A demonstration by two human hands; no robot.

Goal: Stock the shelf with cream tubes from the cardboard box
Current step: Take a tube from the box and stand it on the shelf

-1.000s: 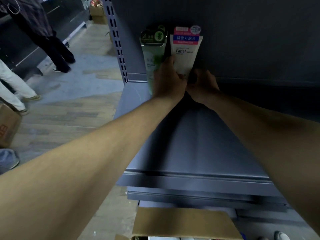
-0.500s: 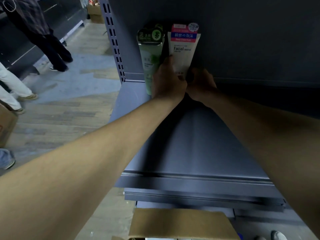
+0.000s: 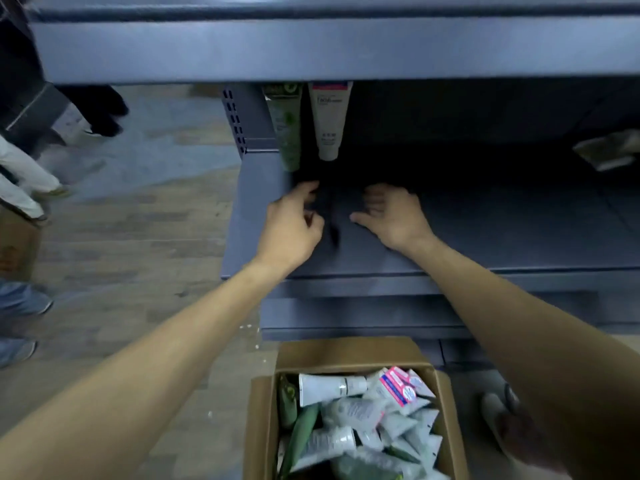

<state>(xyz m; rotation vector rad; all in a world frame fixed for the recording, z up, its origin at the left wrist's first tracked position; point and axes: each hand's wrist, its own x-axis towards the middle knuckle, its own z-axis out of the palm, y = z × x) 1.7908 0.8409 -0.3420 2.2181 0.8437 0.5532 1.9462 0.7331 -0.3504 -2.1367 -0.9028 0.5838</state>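
Head view: hands now off white tube.

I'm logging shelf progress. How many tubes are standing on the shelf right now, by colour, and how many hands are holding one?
Green tube: 1
White tube: 1
Total tubes standing on the shelf: 2
Hands holding a tube: 0. The left hand and the right hand are both empty above the shelf.
The cardboard box holds more tubes, too jumbled to count.

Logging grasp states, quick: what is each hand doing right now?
Left hand: open, fingers loosely curled, holding nothing, above the shelf.
Right hand: open, fingers spread, holding nothing.
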